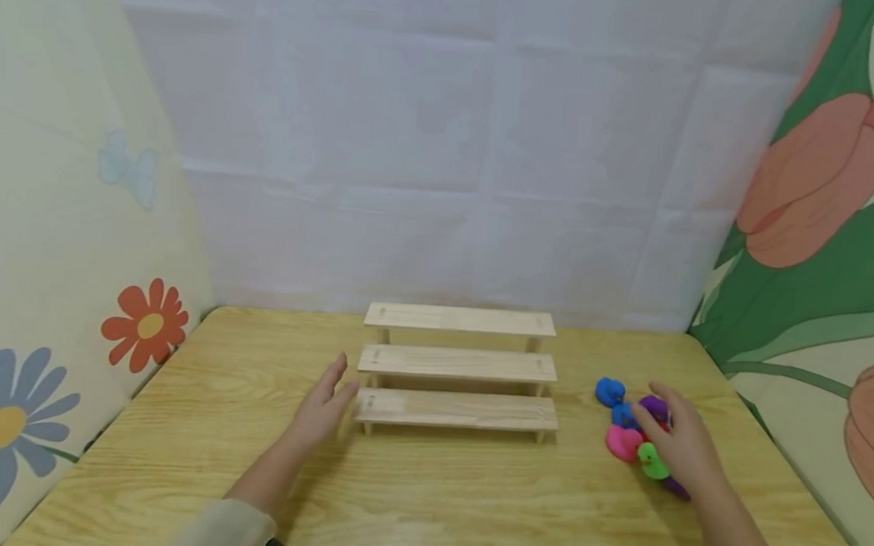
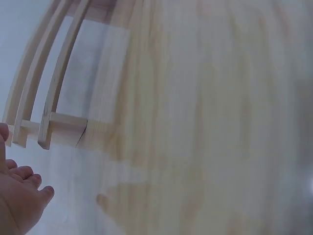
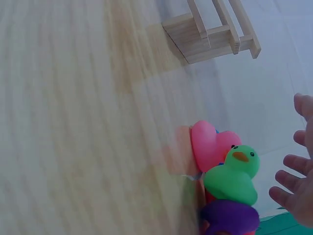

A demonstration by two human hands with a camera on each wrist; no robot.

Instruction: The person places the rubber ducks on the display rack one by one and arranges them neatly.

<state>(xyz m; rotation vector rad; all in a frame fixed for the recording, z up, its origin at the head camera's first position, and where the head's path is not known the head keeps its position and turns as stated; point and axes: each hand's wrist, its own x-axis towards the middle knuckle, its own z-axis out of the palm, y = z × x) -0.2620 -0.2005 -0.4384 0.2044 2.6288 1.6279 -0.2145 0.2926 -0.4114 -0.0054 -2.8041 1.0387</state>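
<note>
right hand near ducks, left hand near shelf

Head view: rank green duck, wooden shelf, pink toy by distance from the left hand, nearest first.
From the left hand, in the head view:
1. Wooden shelf: just right of the hand.
2. Pink toy: beyond the shelf's right end.
3. Green duck: just right of the pink toy.
</note>
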